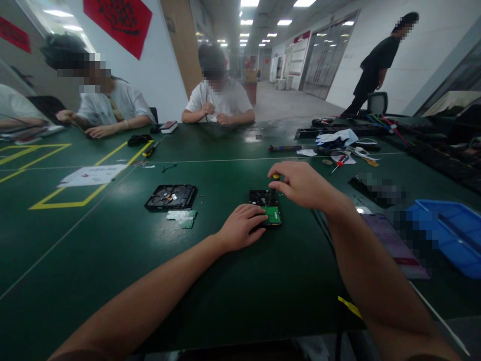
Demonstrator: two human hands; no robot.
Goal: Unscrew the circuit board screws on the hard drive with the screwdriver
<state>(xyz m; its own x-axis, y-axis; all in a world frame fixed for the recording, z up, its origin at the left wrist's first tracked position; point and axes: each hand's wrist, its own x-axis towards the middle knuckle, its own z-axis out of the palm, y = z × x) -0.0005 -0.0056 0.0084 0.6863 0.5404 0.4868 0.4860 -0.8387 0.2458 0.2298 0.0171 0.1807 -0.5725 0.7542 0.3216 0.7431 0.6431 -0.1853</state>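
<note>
A hard drive with a green circuit board [274, 215] lies on the green table in front of me. My left hand [243, 225] rests over its left side, fingers spread and lying on the board. Above the drive, my right hand [296, 183] grips a screwdriver [276, 177] with a yellow top between thumb and fingers; the tool stands upright, its tip down at the drive. To the left lie a second black drive [171, 197] and a loose circuit board [182, 217], with tiny screws beside them.
A blue basket [451, 233] and a purple mat [394, 245] lie at the right. Behind them are a red screwdriver [341, 161], gloves [338, 138] and cables. A yellow screwdriver [150, 149] and paper [92, 175] lie back left. People sit across the table; one person walks at the right.
</note>
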